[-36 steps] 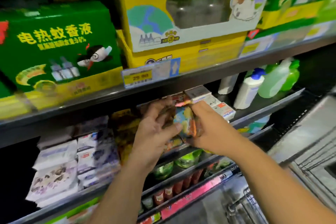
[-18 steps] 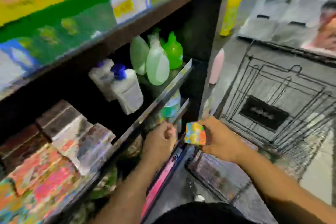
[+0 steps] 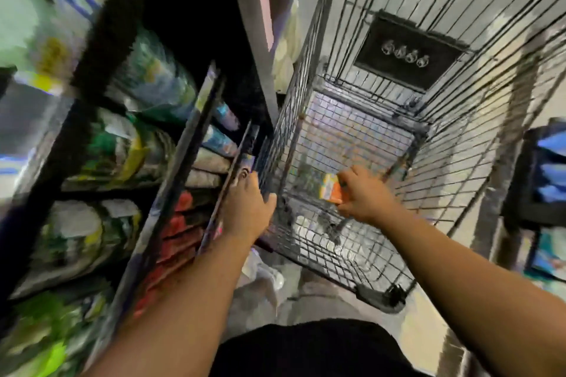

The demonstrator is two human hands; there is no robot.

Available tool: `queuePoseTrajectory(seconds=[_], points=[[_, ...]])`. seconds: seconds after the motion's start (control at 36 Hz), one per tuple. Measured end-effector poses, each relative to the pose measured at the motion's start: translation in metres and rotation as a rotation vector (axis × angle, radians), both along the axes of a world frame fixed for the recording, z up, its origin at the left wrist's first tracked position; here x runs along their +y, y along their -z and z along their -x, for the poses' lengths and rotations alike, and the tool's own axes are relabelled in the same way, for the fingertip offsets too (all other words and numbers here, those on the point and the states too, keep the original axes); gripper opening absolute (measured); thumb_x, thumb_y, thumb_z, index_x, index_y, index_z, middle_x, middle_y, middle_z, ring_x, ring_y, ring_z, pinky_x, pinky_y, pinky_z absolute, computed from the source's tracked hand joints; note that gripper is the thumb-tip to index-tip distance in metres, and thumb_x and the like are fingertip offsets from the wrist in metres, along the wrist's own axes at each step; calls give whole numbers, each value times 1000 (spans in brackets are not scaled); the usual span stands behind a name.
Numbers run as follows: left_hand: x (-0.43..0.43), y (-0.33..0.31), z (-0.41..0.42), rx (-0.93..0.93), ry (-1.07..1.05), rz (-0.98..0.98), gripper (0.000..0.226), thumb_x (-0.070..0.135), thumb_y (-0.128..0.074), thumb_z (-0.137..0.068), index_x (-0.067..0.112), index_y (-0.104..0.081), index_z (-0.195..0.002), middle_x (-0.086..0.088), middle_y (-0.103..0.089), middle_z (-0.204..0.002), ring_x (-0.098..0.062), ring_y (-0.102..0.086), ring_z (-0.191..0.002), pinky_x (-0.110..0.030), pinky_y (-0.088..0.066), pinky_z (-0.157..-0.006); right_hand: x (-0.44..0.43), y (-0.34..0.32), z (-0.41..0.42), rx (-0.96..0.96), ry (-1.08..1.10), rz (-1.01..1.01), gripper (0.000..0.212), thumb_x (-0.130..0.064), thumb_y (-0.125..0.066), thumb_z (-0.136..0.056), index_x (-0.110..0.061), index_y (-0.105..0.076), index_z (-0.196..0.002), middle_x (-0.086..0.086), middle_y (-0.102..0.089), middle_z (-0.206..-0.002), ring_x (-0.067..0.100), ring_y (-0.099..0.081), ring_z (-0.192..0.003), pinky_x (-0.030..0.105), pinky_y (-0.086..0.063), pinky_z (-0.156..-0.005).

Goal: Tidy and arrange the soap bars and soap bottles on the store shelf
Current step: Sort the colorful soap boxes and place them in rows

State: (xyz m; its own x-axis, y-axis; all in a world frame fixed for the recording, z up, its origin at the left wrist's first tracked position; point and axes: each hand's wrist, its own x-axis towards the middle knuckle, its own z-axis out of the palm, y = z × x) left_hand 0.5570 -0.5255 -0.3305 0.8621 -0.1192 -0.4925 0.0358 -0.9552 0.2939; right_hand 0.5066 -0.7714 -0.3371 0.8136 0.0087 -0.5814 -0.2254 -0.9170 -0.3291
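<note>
R hand (image 3: 366,197) clamped on orange soap bar (image 3: 330,190), held inside wire cart (image 3: 378,295) above its mesh floor | L hand (image 3: 246,208) at cart's left rim, beside shelf (image 3: 180,168) edge; I can't tell its grip | hands apart | shelf stock blurred

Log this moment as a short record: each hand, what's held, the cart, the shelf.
left hand: grips the cart's left rim, next to the shelf
right hand: holds a soap bar, reaching down into the cart
soap bar: orange and yellow pack, above the cart's mesh floor
cart: wire, to the right of the shelf
shelf: dark rails, stocked with packs too blurred to identify
</note>
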Motion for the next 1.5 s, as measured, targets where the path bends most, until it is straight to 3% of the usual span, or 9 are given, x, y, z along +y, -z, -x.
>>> queuePoseTrajectory(seconds=[0.17, 0.47, 0.58, 0.69, 0.89, 1.17, 1.31, 1.36, 1.5], points=[[2, 32, 12, -77, -90, 94, 54, 20, -64, -89, 5, -43, -137, -22, -62, -123, -41, -63, -103, -46, -53, -79, 21, 74, 14, 161, 97, 2, 70, -43, -83, -72, -13, -51, -127, 13, -50, -121, 35, -52, -112, 41, -50, -85], [-2, 37, 15, -149, -106, 35, 48, 14, -63, -84, 4, -51, -129, -23, -67, -110, -46, -66, -87, -45, -50, -66, 72, 145, 32, 291, 274, -89, 70, -39, -79, -73, -17, -51, -133, 9, -48, -123, 32, -53, -113, 43, -51, -90], [-3, 39, 16, -175, -108, 31, 43, 13, -62, -84, 6, -52, -126, -20, -68, -109, -44, -68, -83, -44, -52, -64, 85, 156, 28, 201, 279, -105, 64, -40, -79, -73, -15, -53, -126, 11, -51, -120, 33, -53, -111, 40, -47, -89], [-2, 43, 17, -191, -95, 24, 43, 12, -62, -85, 7, -51, -126, -18, -69, -110, -42, -68, -85, -42, -51, -63, 90, 164, 17, 171, 165, -136, 65, -36, -76, -79, -17, -50, -135, 11, -50, -124, 33, -52, -116, 42, -46, -93], [-2, 44, 18, -194, -109, 2, 42, 12, -61, -83, 11, -52, -124, -15, -69, -108, -42, -67, -82, -39, -45, -60, 84, 168, -11, 452, -16, -228, 62, -26, -77, -76, -22, -57, -135, 9, -61, -119, 29, -59, -106, 36, -51, -90], [2, 41, 13, -240, -80, 36, 40, 10, -62, -85, 8, -54, -125, -19, -70, -106, -42, -67, -72, -35, -41, -55, 66, 148, 11, 484, 66, -163, 49, -31, -64, -93, -14, -51, -137, 13, -61, -130, 30, -57, -116, 34, -46, -94], [1, 35, 9, -195, -90, 7, 37, 15, -53, -91, 11, -49, -128, -16, -65, -117, -42, -64, -85, -39, -40, -61, 55, 126, 35, 599, 91, -143, 35, -35, -58, -96, -9, -62, -120, 14, -63, -125, 33, -57, -119, 32, -45, -93], [4, 32, 9, -168, -83, 9, 37, 16, -50, -94, 10, -47, -130, -15, -61, -123, -42, -62, -90, -37, -34, -63, 55, 112, 41, 594, 98, -152, 40, -35, -58, -96, -8, -62, -126, 13, -62, -127, 31, -57, -119, 33, -45, -96], [12, 28, 13, -46, -36, 58, 44, 13, -47, -97, 13, -39, -140, -16, -53, -137, -40, -57, -109, -43, -46, -80, 47, 87, 53, 556, 144, -141, 40, -37, -62, -94, -16, -63, -128, 6, -66, -125, 25, -60, -114, 38, -48, -101]])
